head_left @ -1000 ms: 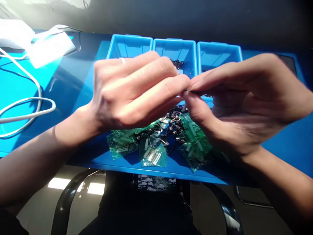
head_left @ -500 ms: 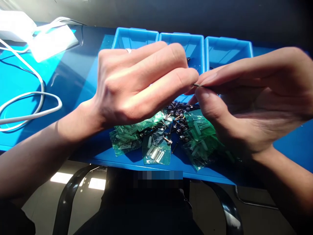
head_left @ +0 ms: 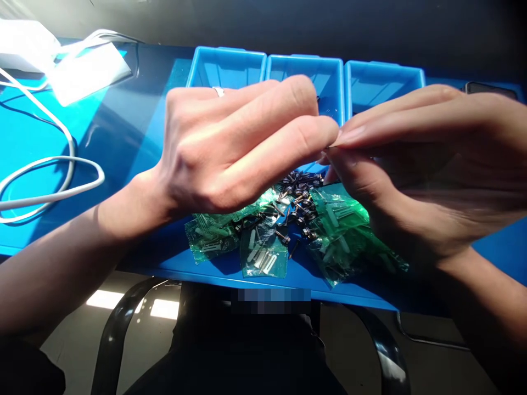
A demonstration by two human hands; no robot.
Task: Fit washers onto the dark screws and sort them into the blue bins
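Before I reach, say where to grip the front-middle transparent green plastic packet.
Probably pinch the packet by its uncovered, flat near edge, from the front of the blue table; a hex-headed metal screw overlaps its far right part.

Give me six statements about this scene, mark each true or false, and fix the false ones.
1. Three blue bins stand side by side. True.
2. The hands are far apart. False: the fingertips of the left hand and right hand are close together.
3. Green packets lie on the table. True.
4. Every screw is inside a bin. False: many screws lie loose among the packets.
5. The packets lie nearer the person than the bins. True.
6. A cable loops at the picture's right. False: the white cable loops at its left.
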